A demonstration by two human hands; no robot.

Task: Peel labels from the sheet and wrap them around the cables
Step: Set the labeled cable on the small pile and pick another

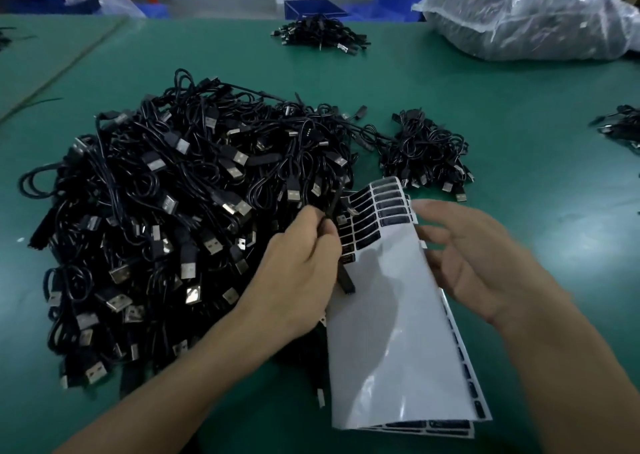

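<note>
Entry: my left grip (pixel 298 273) pinches a cable (pixel 346 280) running near-to-far; labels (pixel 381 211) lie just right, nearer my slack-fingered right grip (pixel 478 263).

I have only the one head-worn wide-angle view, which looks forward and down over the green desk (pixel 519 124) from close above its near side, with the far edge near the frame's top.

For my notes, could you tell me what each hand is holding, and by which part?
Left hand pinches a cable just above its plug end. Right hand is open beside the sheet, gripping nothing.
</note>
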